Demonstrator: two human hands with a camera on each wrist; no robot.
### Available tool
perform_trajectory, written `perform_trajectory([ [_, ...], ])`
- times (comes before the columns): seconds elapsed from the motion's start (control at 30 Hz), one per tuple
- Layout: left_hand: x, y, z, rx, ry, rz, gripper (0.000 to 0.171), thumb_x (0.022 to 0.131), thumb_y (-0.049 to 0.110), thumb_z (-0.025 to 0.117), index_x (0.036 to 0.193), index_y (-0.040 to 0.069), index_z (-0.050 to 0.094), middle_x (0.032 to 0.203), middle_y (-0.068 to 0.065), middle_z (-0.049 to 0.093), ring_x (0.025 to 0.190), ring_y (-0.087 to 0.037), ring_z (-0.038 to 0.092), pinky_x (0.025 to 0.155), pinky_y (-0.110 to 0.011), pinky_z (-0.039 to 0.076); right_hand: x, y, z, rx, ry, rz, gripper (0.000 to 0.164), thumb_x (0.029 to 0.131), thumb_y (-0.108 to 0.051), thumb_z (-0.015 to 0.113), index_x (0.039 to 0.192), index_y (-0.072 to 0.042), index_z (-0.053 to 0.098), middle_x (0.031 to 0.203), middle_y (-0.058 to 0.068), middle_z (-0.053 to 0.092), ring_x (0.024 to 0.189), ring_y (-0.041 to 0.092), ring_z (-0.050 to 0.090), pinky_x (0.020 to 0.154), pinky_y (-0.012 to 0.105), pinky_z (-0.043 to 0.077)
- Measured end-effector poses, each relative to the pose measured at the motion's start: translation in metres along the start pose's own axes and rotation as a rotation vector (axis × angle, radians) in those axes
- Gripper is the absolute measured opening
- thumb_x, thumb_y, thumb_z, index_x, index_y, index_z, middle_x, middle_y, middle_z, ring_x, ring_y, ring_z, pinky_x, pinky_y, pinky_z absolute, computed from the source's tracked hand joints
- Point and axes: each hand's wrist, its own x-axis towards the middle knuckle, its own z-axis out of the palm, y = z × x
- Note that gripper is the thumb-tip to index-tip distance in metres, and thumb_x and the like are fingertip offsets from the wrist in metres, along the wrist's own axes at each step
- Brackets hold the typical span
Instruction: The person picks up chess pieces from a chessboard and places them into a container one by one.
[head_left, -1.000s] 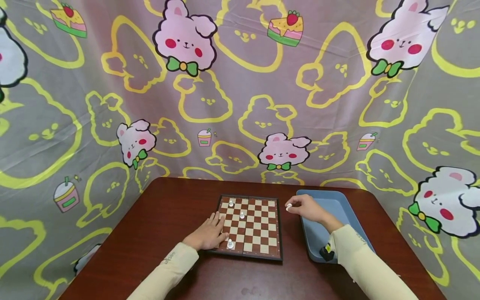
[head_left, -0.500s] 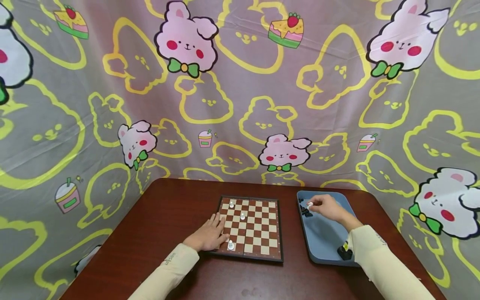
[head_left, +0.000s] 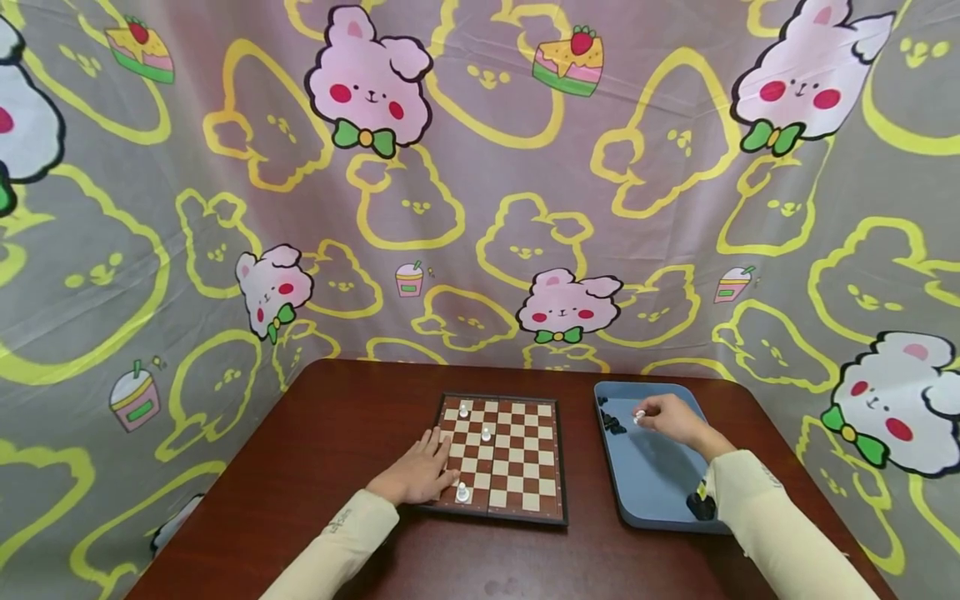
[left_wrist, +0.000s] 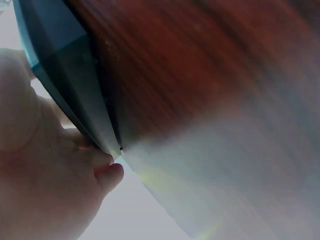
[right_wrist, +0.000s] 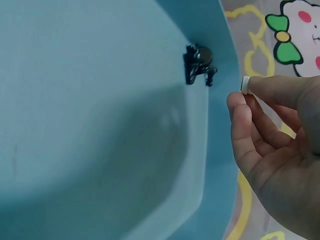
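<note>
A brown and cream chessboard (head_left: 521,454) lies on the table, with three white chess pieces standing on it: one near the far left (head_left: 463,411), another nearer the middle (head_left: 486,434), and a third at the near left (head_left: 462,492). My left hand (head_left: 415,472) rests flat with spread fingers on the board's left edge; the left wrist view shows it against the dark board rim (left_wrist: 75,80). Over the blue tray (head_left: 652,492), my right hand (head_left: 673,421) pinches a small white chess piece (head_left: 639,416) between thumb and fingertips. Only part of that piece shows in the right wrist view.
Several black chess pieces (head_left: 611,422) lie at the tray's far left side. The dark red wooden table (head_left: 360,408) runs back to a patterned cloth (head_left: 450,192), which hangs behind and on both sides.
My right hand has carried the white chess piece rightward from between board and tray to above the tray, uncovering the black pieces. My left hand stays on the board.
</note>
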Motion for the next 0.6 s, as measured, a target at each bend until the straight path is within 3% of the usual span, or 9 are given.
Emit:
perform_trajectory([
  [0.33, -0.001, 0.000, 0.001, -0.004, 0.007, -0.002, 0.069, 0.100, 0.047, 0.035, 0.148, -0.002, 0.025, 0.152, -0.028, 0.012, 0.140, -0.040, 0.010, 0.111, -0.047, 0.019, 0.001, 0.017, 0.004, 0.002, 0.022, 0.052, 0.018, 0.089, -0.002, 0.061, 0.104, 0.006, 0.066, 0.094, 0.011, 0.066, 0.080, 0.023, 0.061, 0.068, 0.038, 0.051],
  [0.6, -0.003, 0.000, 0.001, -0.005, 0.013, 0.007, 0.069, 0.101, 0.047, 0.034, 0.148, -0.003, 0.025, 0.152, -0.028, 0.012, 0.140, -0.040, 0.011, 0.111, -0.048, 0.020, 0.001, 0.019, 0.006, 0.029, 0.031, 0.058, 0.020, 0.090, -0.003, 0.061, 0.107, 0.007, 0.065, 0.097, 0.015, 0.065, 0.081, 0.026, 0.061, 0.069, 0.040, 0.052],
])
